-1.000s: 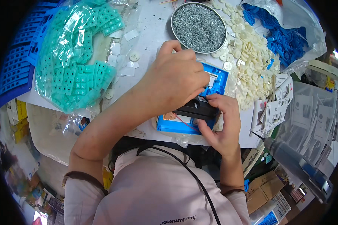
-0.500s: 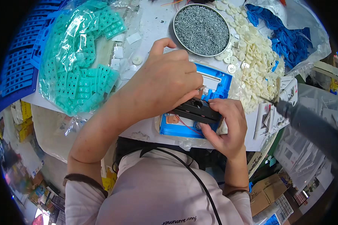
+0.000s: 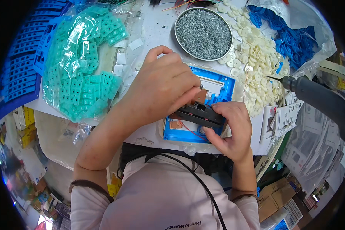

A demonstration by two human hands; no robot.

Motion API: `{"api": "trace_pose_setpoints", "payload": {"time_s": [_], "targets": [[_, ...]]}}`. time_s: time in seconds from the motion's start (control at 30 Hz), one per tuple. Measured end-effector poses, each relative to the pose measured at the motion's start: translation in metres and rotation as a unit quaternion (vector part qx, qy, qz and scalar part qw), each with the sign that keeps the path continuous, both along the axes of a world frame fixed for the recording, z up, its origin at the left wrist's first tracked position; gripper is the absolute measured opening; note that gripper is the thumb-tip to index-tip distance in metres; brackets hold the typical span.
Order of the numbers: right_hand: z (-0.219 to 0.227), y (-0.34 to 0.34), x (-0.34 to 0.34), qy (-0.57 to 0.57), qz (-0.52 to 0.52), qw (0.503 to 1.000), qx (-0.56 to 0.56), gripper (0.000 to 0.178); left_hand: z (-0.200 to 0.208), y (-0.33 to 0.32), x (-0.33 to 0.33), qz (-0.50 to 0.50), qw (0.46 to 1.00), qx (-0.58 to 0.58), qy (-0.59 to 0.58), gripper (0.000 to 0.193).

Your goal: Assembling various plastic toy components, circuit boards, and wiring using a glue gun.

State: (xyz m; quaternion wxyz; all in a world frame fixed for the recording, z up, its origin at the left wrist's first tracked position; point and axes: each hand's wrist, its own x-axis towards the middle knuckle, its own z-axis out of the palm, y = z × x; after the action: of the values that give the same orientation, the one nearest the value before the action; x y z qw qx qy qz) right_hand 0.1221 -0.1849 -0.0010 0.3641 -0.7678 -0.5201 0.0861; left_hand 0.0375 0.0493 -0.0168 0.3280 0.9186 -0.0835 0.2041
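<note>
A blue plastic casing [image 3: 229, 85] lies on the table in front of me, with red wires and a copper-coloured plate inside. Across it sits a long black plastic part [image 3: 199, 116]. My right hand [image 3: 235, 128] grips the black part's right end between thumb and fingers. Over the part's left end is my left hand [image 3: 165, 86], its thumb and fingertips pinched together just above the casing. Something tiny may be in that pinch, but I cannot make it out. The left hand covers the casing's upper left side.
Behind the casing stands a round dish of small screws [image 3: 203, 34]. White plastic discs [image 3: 257, 69] and a bag of blue parts [image 3: 295, 42] lie right. An electric screwdriver [image 3: 314, 92] juts in from the right. Bagged green keypads [image 3: 86, 84] and blue panels [image 3: 23, 57] lie left.
The left hand's fingertips have shifted slightly left over the casing. The screwdriver on the right has swung upward in the view. The right hand keeps its hold on the black part.
</note>
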Motion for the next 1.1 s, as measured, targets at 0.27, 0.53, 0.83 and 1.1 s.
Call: {"api": "trace_pose_setpoints", "payload": {"time_s": [0.27, 0.53, 0.83, 1.1], "targets": [[0.002, -0.001, 0.001, -0.009, 0.007, 1.000, -0.020, 0.048, 0.018, 0.001, 0.001, -0.105, 0.987, 0.032, 0.121, 0.013], [0.002, 0.001, 0.004, -0.017, 0.025, 0.999, -0.024, 0.048, 0.028, 0.001, 0.013, -0.160, 0.962, 0.111, 0.192, 0.017], [0.002, 0.002, 0.005, -0.027, 0.032, 0.999, -0.022, 0.050, 0.040, -0.003, 0.017, -0.175, 0.940, 0.209, 0.207, 0.016], [-0.001, 0.003, 0.003, -0.020, 0.034, 0.999, -0.004, 0.048, 0.041, -0.007, 0.006, -0.152, 0.950, 0.175, 0.208, 0.022]]}}
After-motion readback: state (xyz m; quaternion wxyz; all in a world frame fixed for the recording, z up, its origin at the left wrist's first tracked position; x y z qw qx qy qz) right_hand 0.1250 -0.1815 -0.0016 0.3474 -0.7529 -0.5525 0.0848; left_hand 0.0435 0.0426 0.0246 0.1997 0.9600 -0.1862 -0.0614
